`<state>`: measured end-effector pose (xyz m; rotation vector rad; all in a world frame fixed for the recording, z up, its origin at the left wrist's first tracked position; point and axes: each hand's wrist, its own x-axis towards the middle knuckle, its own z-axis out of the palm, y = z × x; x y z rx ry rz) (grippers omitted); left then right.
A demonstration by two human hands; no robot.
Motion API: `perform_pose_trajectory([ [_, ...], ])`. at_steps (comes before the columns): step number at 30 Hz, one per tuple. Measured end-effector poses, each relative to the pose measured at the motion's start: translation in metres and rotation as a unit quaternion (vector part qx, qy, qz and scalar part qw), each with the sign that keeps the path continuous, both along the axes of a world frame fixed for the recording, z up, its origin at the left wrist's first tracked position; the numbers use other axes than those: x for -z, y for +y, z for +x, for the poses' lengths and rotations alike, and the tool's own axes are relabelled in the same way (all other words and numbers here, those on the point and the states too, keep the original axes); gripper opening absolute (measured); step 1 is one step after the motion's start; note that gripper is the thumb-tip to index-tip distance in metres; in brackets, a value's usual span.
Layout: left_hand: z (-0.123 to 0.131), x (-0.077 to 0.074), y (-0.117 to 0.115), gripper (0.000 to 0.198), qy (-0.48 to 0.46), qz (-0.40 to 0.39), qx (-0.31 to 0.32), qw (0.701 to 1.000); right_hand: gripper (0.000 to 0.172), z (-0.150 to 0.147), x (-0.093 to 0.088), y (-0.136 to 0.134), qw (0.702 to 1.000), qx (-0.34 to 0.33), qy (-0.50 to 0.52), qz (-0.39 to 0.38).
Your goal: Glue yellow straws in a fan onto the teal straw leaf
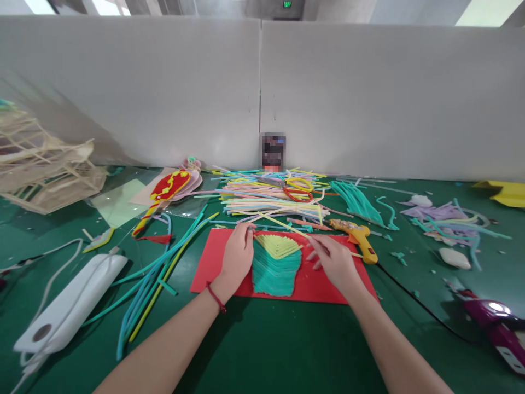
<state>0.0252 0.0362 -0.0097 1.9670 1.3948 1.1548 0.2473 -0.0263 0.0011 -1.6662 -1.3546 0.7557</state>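
A red sheet [324,284] lies on the green table. On it is a teal shape [276,273] made of rows of fuzzy stems, with yellow V-shaped rows [279,246] at its top. My left hand [240,250] is closed at the shape's upper left corner, its fingertips pinched at the end of a yellow piece too small to tell apart. To the right, my right hand [334,260] pinches a long pale yellow stem [283,224], which slants up to the left above the rows. The other fingers of this hand are bent over the red sheet.
Behind the sheet lie bundled coloured stems [270,200] with orange-handled scissors [298,195]. A yellow glue gun [363,243] rests at the right, its cord running forward. Blue and green stems [151,284] and a white power strip [74,301] are left. A purple tool [492,323] sits far right.
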Motion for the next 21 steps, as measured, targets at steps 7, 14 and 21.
perform_pose_trajectory([
  [7,0.001,0.003,0.003,0.016,0.017,-0.015,-0.008,1.0,0.03,-0.005,0.006,0.002,1.0,-0.015,0.022,-0.005],
  [14,0.003,-0.001,0.001,0.016,0.018,-0.023,0.0,1.0,0.034,-0.006,0.011,0.002,1.0,-0.004,0.027,0.003],
  [21,0.004,-0.002,0.001,0.017,0.021,-0.023,0.016,0.999,0.031,-0.001,0.009,0.001,0.999,0.03,-0.001,0.024],
])
